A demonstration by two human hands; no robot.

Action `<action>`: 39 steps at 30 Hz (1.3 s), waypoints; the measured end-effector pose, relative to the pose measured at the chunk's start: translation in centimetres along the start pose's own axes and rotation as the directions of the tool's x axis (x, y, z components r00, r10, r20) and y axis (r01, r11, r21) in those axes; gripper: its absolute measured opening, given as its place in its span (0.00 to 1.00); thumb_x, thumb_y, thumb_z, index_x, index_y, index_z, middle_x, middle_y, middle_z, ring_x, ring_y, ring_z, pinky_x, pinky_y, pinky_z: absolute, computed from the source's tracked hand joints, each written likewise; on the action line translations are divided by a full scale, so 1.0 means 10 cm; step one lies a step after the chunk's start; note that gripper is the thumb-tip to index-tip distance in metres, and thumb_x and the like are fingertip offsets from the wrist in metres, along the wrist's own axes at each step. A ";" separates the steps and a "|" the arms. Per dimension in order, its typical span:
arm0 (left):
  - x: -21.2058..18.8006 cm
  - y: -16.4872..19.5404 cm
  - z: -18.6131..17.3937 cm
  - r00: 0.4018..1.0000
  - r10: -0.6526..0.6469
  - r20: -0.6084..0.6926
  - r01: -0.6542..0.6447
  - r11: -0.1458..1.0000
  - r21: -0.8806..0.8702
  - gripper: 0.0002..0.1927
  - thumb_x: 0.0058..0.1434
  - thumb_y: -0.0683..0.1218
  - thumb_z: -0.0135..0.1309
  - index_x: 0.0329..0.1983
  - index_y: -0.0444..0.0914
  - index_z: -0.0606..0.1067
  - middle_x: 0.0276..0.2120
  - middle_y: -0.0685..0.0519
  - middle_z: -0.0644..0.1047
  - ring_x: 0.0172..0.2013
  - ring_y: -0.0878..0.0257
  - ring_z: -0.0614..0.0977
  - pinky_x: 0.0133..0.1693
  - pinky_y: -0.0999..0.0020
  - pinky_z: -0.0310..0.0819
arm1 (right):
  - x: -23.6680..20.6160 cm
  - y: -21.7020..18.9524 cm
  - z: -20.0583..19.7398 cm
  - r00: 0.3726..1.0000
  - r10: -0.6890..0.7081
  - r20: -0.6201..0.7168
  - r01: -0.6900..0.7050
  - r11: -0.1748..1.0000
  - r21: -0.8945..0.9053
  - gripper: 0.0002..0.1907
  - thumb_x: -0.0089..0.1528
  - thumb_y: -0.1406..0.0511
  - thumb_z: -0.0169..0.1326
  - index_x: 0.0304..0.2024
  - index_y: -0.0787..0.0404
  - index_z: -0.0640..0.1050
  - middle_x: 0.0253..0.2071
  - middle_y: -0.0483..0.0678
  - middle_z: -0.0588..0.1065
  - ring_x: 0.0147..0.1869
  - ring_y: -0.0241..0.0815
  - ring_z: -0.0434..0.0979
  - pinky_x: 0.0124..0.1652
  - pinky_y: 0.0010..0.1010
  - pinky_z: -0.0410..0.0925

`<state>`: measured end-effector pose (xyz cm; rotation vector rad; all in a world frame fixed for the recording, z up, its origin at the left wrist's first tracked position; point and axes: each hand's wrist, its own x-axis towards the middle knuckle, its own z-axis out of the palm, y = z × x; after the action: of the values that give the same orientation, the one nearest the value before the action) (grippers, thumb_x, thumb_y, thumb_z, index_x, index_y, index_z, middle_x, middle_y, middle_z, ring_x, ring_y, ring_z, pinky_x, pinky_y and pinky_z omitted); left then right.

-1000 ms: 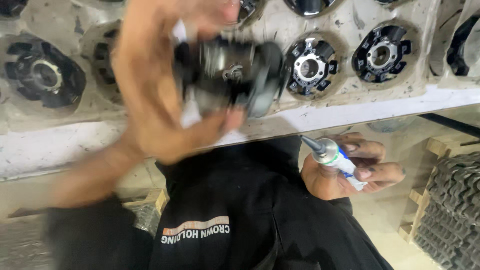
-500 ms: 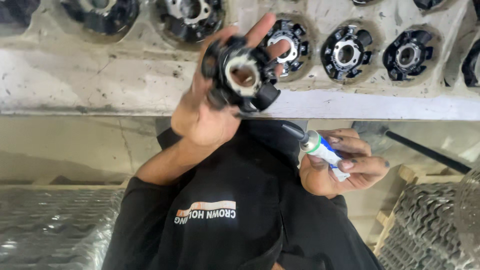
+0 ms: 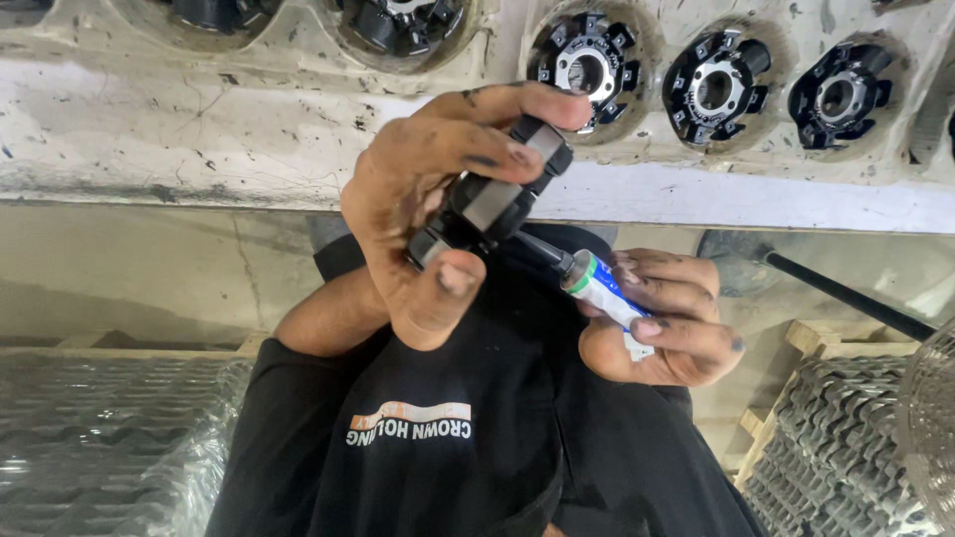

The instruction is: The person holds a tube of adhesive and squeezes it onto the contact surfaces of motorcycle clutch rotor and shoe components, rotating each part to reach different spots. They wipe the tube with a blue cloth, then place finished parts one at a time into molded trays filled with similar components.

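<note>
My left hand [image 3: 428, 214] grips a black round metal part [image 3: 492, 204] with silver faces on its rim, held edge-on in front of my chest. My right hand [image 3: 662, 323] is closed around a small white, blue and green tube [image 3: 602, 290] with a dark nozzle. The nozzle tip touches the underside of the black part. Both hands are smeared with dark grease. Below them is my black shirt [image 3: 448, 438] with an orange and white print.
A worn white workbench [image 3: 199, 129] runs across the top, with several black and silver round parts [image 3: 716, 89] resting in round recesses. Ribbed metal castings [image 3: 846, 447] sit on a wooden pallet at the lower right, wrapped ribbed pieces [image 3: 109, 438] at the lower left. A black rod [image 3: 846, 293] lies at the right.
My left hand has turned the black part from face-on to edge-on and lowered it. My right hand has brought the tube's nozzle up against it.
</note>
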<state>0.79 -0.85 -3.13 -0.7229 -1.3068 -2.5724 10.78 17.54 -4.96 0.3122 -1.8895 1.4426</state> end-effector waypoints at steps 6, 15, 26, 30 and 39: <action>0.01 -0.02 -0.04 0.995 0.084 0.052 -0.086 0.995 0.045 0.24 0.68 0.53 0.57 0.48 0.23 0.74 0.45 0.40 0.80 0.58 0.38 0.79 0.57 0.45 0.81 | -0.02 -0.03 0.11 0.998 -0.060 -0.019 0.058 0.995 -0.084 0.26 0.52 0.72 0.71 0.40 0.56 0.66 0.33 0.51 0.75 0.43 0.47 0.80 0.39 0.40 0.82; -0.01 0.02 -0.01 0.997 -0.028 0.069 0.025 0.999 0.045 0.22 0.67 0.49 0.56 0.52 0.24 0.73 0.47 0.39 0.79 0.59 0.40 0.79 0.58 0.50 0.78 | 0.18 0.05 -0.23 0.895 -0.223 0.386 0.246 0.969 -0.013 0.32 0.46 0.75 0.74 0.47 0.58 0.71 0.38 0.52 0.75 0.46 0.47 0.76 0.42 0.44 0.81; -0.06 -0.03 0.07 0.994 -0.099 -0.057 0.094 0.992 -0.079 0.21 0.70 0.50 0.55 0.54 0.27 0.70 0.52 0.36 0.77 0.60 0.46 0.78 0.61 0.54 0.74 | 0.17 0.07 -0.27 0.889 -0.228 0.398 0.264 0.964 -0.039 0.33 0.46 0.76 0.74 0.48 0.58 0.72 0.38 0.50 0.74 0.45 0.45 0.74 0.41 0.43 0.81; -0.08 -0.06 0.10 0.989 -0.093 -0.114 0.082 0.991 -0.104 0.21 0.71 0.52 0.55 0.56 0.30 0.71 0.51 0.38 0.78 0.58 0.50 0.79 0.60 0.55 0.75 | 0.18 0.10 -0.27 0.896 -0.234 0.377 0.264 0.964 -0.029 0.31 0.46 0.75 0.73 0.48 0.58 0.72 0.36 0.51 0.74 0.44 0.45 0.74 0.40 0.42 0.81; -0.27 -0.06 0.20 0.855 -0.487 -0.180 0.247 0.686 -0.684 0.24 0.76 0.59 0.47 0.63 0.37 0.67 0.57 0.39 0.72 0.60 0.44 0.75 0.61 0.47 0.72 | 0.17 0.06 0.07 0.989 -0.146 -0.023 0.143 0.982 -0.125 0.25 0.53 0.72 0.68 0.43 0.55 0.65 0.31 0.50 0.73 0.39 0.43 0.78 0.33 0.33 0.80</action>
<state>3.61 0.96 -3.90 -0.0173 -0.4596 -3.3204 8.96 17.51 -4.33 0.3577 -1.8801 1.2230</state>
